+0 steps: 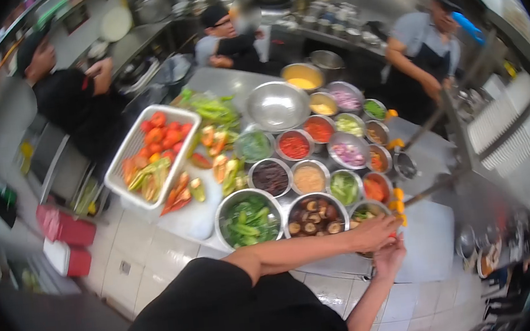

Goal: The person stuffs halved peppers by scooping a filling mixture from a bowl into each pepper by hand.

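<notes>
My left hand [374, 234] reaches across to the right, over the near rim of a steel bowl of mixed cut vegetables [365, 212]. Just below it my right hand [389, 259] is raised, its fingers curled and close to the left fingertips. A small bit of red shows where the two hands meet; what it is I cannot make out. Beside the left forearm stand a bowl of mushrooms [314, 217] and a bowl of leafy greens [249, 218]. Above the hands is a bowl of orange-red slices [376, 186].
Several steel bowls of chopped food crowd the steel table [212, 78], around a large steel bowl [278, 105]. A white basket [126, 131] holds tomatoes and peppers; cut peppers [216, 138] lie beside it. Three people stand across the table. Orange clips [399, 200] line its right side.
</notes>
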The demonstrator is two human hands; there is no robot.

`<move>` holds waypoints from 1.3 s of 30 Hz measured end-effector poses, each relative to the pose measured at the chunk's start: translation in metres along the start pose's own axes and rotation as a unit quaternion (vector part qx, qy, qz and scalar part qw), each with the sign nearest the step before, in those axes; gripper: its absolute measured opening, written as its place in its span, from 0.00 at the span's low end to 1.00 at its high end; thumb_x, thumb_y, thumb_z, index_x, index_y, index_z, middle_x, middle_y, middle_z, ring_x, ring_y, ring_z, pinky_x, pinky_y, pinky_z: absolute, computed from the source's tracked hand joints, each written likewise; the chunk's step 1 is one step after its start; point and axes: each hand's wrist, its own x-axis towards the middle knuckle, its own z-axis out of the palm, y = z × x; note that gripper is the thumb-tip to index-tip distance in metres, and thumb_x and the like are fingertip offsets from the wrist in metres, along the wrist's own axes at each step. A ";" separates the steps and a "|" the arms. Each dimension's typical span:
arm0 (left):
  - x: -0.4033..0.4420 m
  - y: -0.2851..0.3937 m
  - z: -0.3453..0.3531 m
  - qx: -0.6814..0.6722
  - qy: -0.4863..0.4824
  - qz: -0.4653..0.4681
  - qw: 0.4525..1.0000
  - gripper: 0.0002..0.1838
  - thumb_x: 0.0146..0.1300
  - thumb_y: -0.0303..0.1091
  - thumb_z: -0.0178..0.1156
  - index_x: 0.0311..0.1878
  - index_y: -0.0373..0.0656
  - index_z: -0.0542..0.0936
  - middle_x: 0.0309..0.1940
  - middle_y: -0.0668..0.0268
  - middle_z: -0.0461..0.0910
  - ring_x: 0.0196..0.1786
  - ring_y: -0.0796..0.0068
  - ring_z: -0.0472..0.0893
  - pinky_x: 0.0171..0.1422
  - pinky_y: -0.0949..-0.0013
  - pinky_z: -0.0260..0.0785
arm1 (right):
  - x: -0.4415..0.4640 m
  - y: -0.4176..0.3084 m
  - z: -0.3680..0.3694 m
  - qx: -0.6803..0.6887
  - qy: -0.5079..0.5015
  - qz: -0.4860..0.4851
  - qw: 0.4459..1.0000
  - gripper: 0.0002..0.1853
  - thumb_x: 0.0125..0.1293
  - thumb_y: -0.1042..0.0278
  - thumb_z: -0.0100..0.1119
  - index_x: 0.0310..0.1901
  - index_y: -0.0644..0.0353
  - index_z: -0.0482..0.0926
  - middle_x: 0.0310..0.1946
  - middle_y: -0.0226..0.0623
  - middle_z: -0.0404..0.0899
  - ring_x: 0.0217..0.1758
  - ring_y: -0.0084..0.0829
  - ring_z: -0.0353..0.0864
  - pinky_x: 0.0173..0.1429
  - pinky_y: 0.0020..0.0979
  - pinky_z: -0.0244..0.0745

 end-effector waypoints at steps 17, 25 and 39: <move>-0.281 -0.117 -0.410 0.167 0.418 -0.524 0.723 0.18 0.67 0.41 0.49 0.40 0.32 0.77 0.24 0.52 0.77 0.33 0.63 0.80 0.41 0.60 0.71 | 0.005 0.058 0.001 -0.314 0.126 -0.084 0.937 0.15 0.65 0.63 0.55 0.51 0.57 0.73 0.44 0.31 0.77 0.42 0.24 0.76 0.45 0.27 0.71; -0.310 -0.094 -0.440 0.478 0.319 -0.395 0.717 0.13 0.61 0.35 0.55 0.37 0.32 0.78 0.28 0.46 0.78 0.35 0.47 0.79 0.40 0.53 0.70 | 0.013 0.076 0.024 -0.355 0.143 -0.152 0.911 0.12 0.63 0.63 0.60 0.45 0.57 0.76 0.38 0.28 0.79 0.35 0.19 0.77 0.35 0.20 0.72; -0.282 -0.157 -0.311 0.423 -0.131 -0.472 0.762 0.14 0.48 0.32 0.59 0.40 0.38 0.79 0.43 0.53 0.75 0.53 0.58 0.72 0.49 0.60 0.69 | -0.018 0.099 0.040 -0.404 0.141 -0.164 0.889 0.07 0.63 0.67 0.58 0.41 0.58 0.79 0.34 0.28 0.79 0.32 0.17 0.77 0.29 0.18 0.68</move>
